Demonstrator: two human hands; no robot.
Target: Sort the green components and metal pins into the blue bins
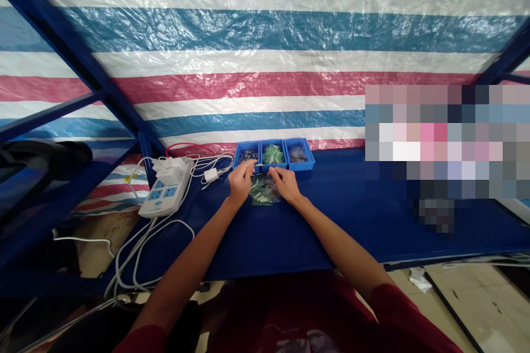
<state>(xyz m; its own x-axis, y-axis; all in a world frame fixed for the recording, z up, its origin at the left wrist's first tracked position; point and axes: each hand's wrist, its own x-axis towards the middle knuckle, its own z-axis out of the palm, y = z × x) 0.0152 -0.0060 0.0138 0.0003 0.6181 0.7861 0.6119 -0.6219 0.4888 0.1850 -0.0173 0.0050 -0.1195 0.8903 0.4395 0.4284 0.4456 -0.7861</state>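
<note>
My left hand (240,183) is closed in a pinch, its fingertips on a thin pale strip (261,165) in front of the blue bins. On the other side, my right hand (285,183) is also pinched, with its fingertips near the right end of the strip; what they grip is too small to make out. Under and between both hands lies a clear plastic bag (261,197) with small green and whitish pieces. Three joined blue bins stand just behind: the left bin (237,161) has small metallic parts, the middle bin (273,166) green pieces, the right bin (304,166) dark packets.
A white power strip (159,205) with plugged-in adapters (169,170) sits left on the blue table (265,253). Loose white cables (141,248) trail around it. A blue metal frame (89,58) and striped plastic sheet (265,60) rise behind. A blurred-out area covers the right.
</note>
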